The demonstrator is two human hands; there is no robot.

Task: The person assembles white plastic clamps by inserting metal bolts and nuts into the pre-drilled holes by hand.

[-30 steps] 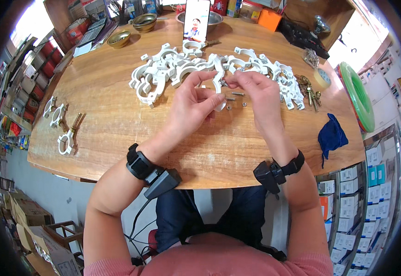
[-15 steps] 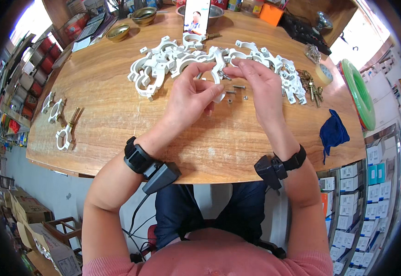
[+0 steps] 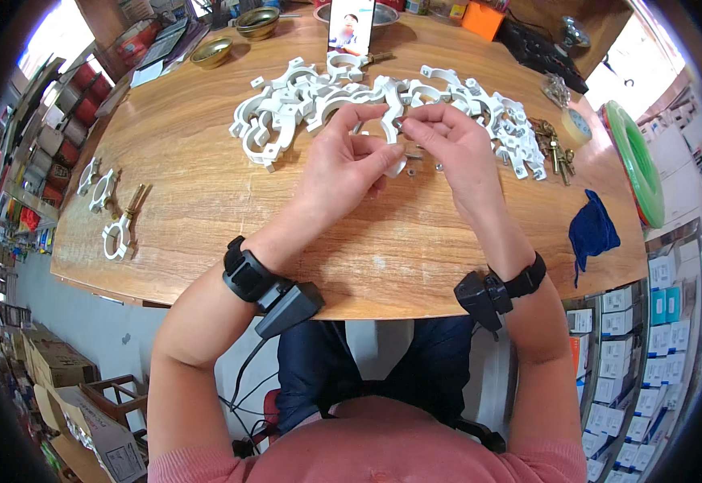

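Left hand [image 3: 341,165] of the seated worker pinches a curved white clamp piece [image 3: 391,134] between thumb and fingers, so it juts up between both hands. On its other side, the right hand [image 3: 457,149] has thumb and forefinger drawn together close by the piece; I can't tell what they grip. Small nuts [image 3: 411,172] lie past them on the bench [image 3: 206,185], then heaped white clamps [image 3: 289,125], and farthest a phone [image 3: 352,28].

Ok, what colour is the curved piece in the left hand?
White; the curved piece shows in the head view.
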